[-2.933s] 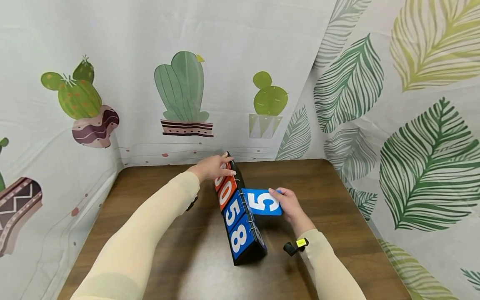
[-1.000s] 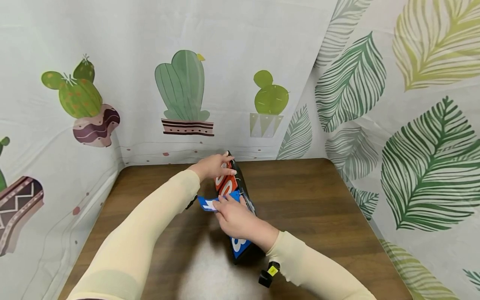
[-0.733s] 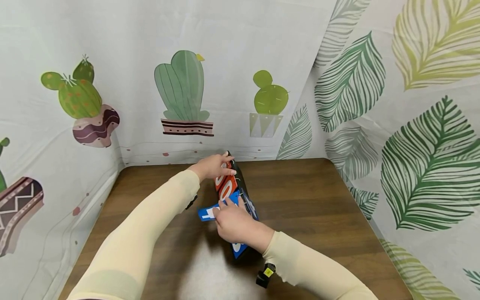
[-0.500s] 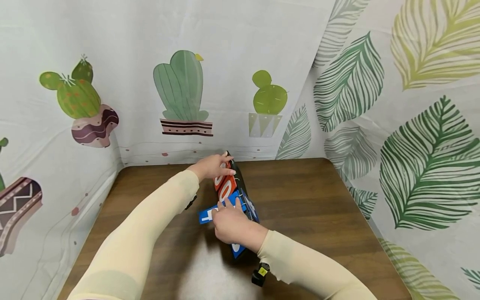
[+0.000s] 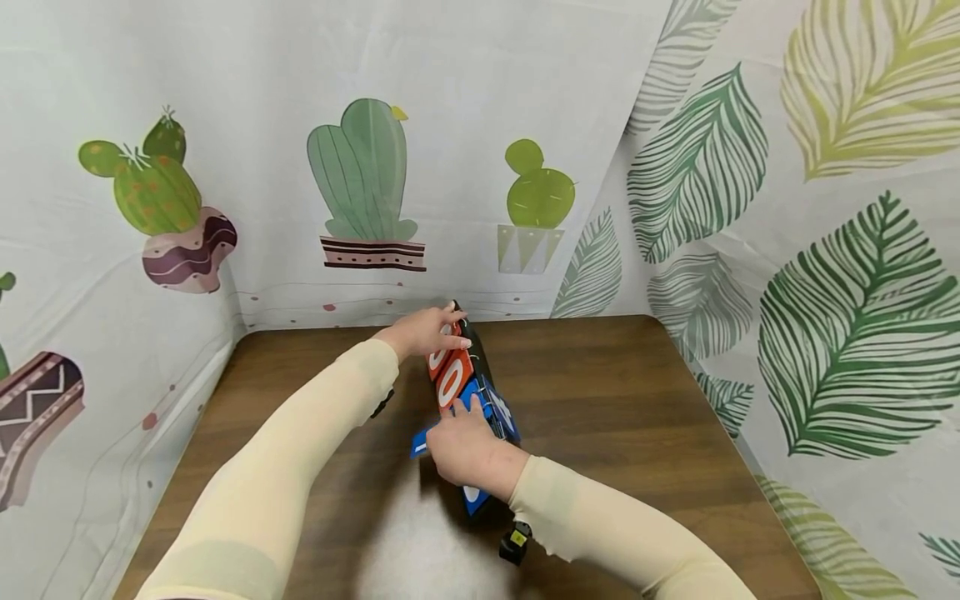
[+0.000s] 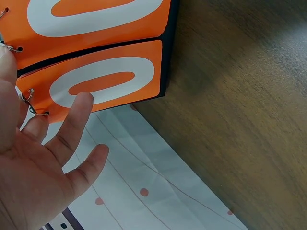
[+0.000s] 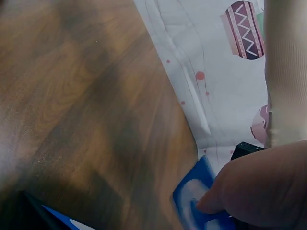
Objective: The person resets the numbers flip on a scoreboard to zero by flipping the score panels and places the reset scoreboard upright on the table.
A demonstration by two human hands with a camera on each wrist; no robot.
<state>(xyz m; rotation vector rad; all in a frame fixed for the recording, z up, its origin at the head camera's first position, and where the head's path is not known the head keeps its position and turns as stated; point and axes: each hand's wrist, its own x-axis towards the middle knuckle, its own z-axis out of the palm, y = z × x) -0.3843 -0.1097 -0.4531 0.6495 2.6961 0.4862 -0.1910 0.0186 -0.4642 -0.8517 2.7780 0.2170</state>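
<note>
A black flip scoreboard (image 5: 480,358) with ring-bound number cards stands like a tent on the table. Two orange cards showing 0 (image 6: 148,79) hang on the far part of its left slope. My left hand (image 5: 422,333) grips the ridge at the far end, some fingers spread over the orange card in the left wrist view. Over the near half, my right hand (image 5: 467,448) holds a blue number card (image 5: 420,444) on the left slope. Its thumb presses the card's face in the right wrist view. The hand hides most of the card and the numeral.
Brown wood table (image 5: 600,400) surrounds the scoreboard. A white cloth with cactus prints (image 5: 360,183) hangs behind it, and leaf-print cloth (image 5: 855,333) hangs on the right. A small black camera (image 5: 514,542) is strapped to the right wrist.
My right hand has carried a blue card from the scoreboard's right side over the ridge to the left, then lowered it toward the left slope. My left hand stays at the far end.
</note>
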